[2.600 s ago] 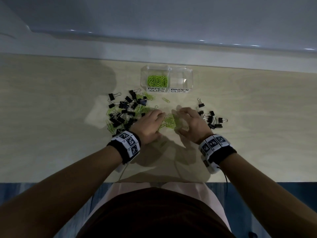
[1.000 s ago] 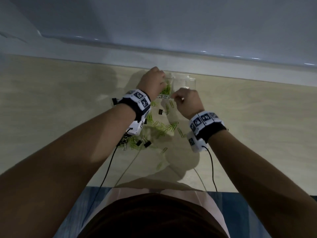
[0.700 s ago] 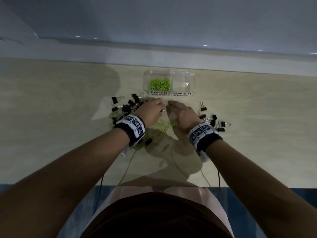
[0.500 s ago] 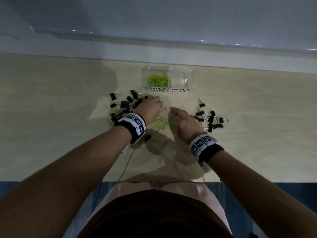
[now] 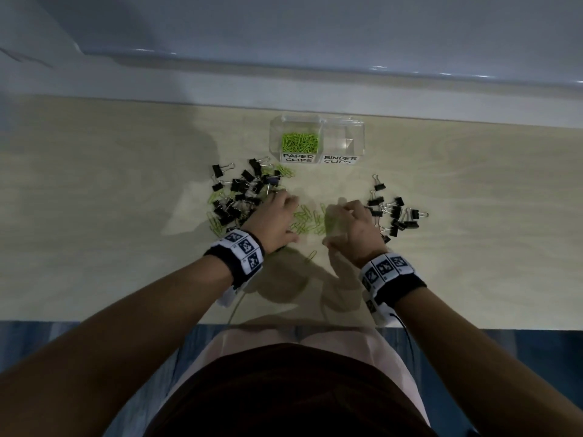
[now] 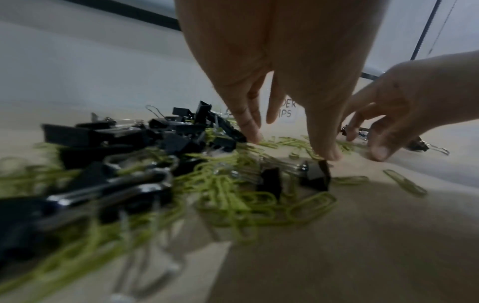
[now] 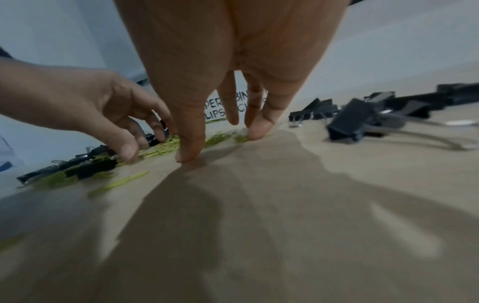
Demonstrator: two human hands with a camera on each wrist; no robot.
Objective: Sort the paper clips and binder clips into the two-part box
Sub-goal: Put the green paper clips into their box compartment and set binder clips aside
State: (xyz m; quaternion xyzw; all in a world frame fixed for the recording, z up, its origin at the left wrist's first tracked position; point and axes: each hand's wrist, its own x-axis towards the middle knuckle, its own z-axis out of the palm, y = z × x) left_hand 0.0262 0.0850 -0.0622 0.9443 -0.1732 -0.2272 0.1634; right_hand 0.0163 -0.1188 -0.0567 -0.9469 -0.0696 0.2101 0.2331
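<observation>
Hands work mid-tabletop: the left hand point(image 5: 273, 219) and right hand point(image 5: 352, 227), fingers spread and grasping nothing, press fingertips point(image 7: 190, 155) down around loose green paper clips point(image 5: 307, 219). Binder clips point(image 5: 391, 212) lie at either side. The box point(image 5: 317, 141) sits near the far edge, its "PAPER CLIPS" half holding green clips.

Light wooden tabletop point(image 5: 110, 231) fills the middle of the frame. A pale ledge point(image 5: 189, 86) runs across the top. Blue floor point(image 5: 47, 335) shows lower left. Thin cable point(image 5: 235, 310) trails off the near edge.
</observation>
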